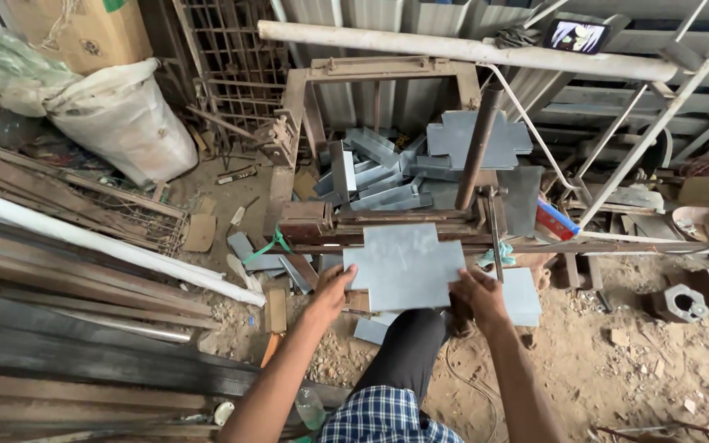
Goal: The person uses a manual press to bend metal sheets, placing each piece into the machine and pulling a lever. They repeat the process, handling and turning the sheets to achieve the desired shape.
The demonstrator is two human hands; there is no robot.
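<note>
Cluttered dirt-floor workshop, both hands (331, 289) (478, 295) pinching cross-shaped metal sheet (404, 264) on press (387, 220)

we find open sandy ground (617, 369) right of the press frame (371, 221); stacked bars (67, 271) block its left edge, bent pieces (371, 176) crowd behind.

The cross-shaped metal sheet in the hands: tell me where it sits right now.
In the head view, the cross-shaped metal sheet lies at centre on the bending machine, held between the left hand and right hand, below the pile of bent pieces.
</note>
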